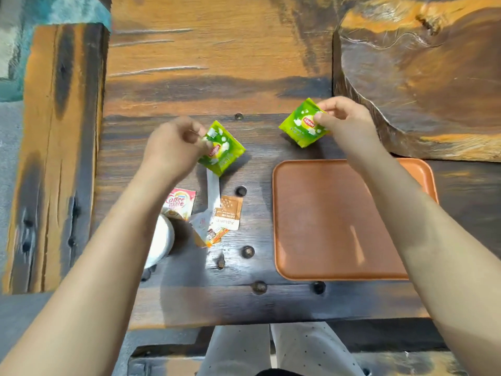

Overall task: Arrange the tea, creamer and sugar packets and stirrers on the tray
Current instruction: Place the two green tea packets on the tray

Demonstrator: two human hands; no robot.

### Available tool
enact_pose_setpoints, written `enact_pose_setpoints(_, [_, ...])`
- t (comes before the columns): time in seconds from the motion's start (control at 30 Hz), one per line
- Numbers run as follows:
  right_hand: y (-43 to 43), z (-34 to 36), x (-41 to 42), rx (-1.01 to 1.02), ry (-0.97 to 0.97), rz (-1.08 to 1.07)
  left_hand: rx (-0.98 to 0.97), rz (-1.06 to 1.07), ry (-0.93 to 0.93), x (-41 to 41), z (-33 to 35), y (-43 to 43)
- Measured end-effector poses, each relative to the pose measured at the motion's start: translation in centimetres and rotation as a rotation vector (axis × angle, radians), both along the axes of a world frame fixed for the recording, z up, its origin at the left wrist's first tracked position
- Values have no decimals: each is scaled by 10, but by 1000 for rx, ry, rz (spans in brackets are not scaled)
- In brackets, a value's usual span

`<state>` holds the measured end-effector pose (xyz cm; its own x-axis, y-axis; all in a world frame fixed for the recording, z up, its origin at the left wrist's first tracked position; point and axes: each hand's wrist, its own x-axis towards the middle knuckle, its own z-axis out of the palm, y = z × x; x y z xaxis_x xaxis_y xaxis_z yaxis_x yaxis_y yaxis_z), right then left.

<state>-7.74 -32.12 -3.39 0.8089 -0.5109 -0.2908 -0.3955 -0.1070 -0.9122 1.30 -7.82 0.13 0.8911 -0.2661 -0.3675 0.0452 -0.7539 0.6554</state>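
My left hand (pixel 173 147) pinches a green Lipton tea packet (pixel 222 149) just above the table, left of centre. My right hand (pixel 344 123) holds a second green Lipton tea packet (pixel 302 123) beyond the far left corner of the brown tray (pixel 325 221), which has nothing on it. Below my left hand lie a red and white Coffee mate creamer packet (pixel 180 203), a brown sugar packet (pixel 227 213), a white wrapped stirrer (pixel 212 191) and another small orange and white packet (pixel 210 234).
A white cup (pixel 161 240) stands partly under my left forearm, next to the creamer. The dark wooden table (pixel 244 294) has raised round studs near its front edge. A thick wood slab (pixel 420 77) rises at the far right.
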Motion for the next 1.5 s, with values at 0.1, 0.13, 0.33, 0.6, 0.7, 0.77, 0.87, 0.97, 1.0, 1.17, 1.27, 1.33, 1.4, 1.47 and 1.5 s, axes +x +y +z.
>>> enact_pose_setpoints(0.1, [-18,5,-39,14,11,-65,-112,-83,177,-32,-14,-33])
enact_pose_setpoints(0.13, [-22,5,-52,37,4,-93,-127,-116,222,-42,-22,-44])
enact_pose_setpoints(0.33, [-31,-19,-106,48,5,-94,8,-297,218,-78,-54,-98])
enact_pose_setpoints(0.6, [-33,-50,-113,-85,48,91,132,-336,-66,-105,-79,-121])
enact_pose_setpoints(0.7, [-29,-55,-109,-121,48,151,74,-328,-250,-121,-84,-113])
enact_pose_setpoints(0.77, [-28,-59,-105,-191,66,207,42,-327,-349,-134,-86,-107])
enact_pose_setpoints(0.87, [-26,-65,-102,-429,87,296,16,-347,-386,-155,-93,-99])
enact_pose_setpoints(0.97, [-22,-68,-109,-649,83,346,29,-387,-415,-166,-102,-97])
enact_pose_setpoints(1.0, [-19,-68,-114,-679,81,333,39,-399,-417,-167,-105,-97])
enact_pose_setpoints(1.17, [4,-72,-139,-750,123,324,66,-396,-420,-169,-109,-99])
enact_pose_setpoints(1.27, [8,-77,-141,-769,139,336,66,-361,-425,-170,-112,-102])
enact_pose_setpoints(1.33, [4,-76,-138,-758,127,329,82,-327,-427,-171,-114,-105])
enact_pose_setpoints(1.4, [0,-76,-135,-747,111,340,93,-296,-426,-171,-115,-109])
enact_pose_setpoints(1.47, [-4,-76,-133,-751,87,366,98,-278,-421,-171,-116,-113])
enact_pose_setpoints(1.5, [-5,-77,-132,-755,72,375,102,-272,-419,-171,-117,-115])
